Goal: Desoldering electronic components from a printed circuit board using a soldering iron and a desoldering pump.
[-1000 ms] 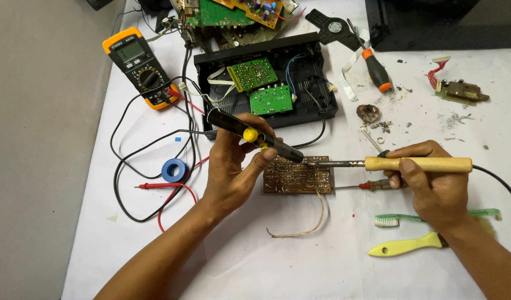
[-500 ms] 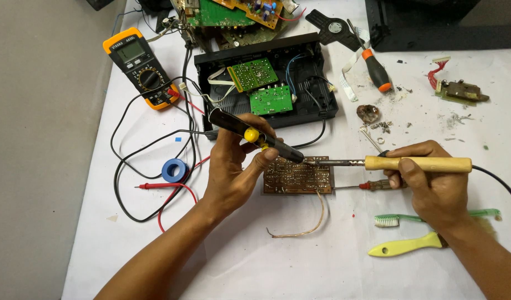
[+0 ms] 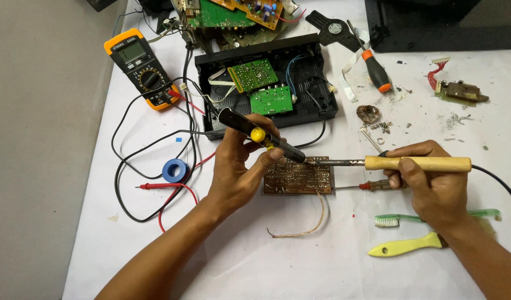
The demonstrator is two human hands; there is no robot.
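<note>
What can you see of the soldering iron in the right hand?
The soldering iron has a pale wooden-looking handle, a dark metal shaft and a black cord leaving to the right. It lies almost level. The right hand grips the handle; its tip meets the brown circuit board, beside the black tool's nose.

Brown circuit board [image 3: 298, 176] flat at frame centre, solder side up, black desoldering pump with yellow button [image 3: 262, 136] slanting from upper left onto its top edge, wooden-handled soldering iron [image 3: 399, 163] lying level from the right, metal tip meeting the pump nozzle there.
</note>
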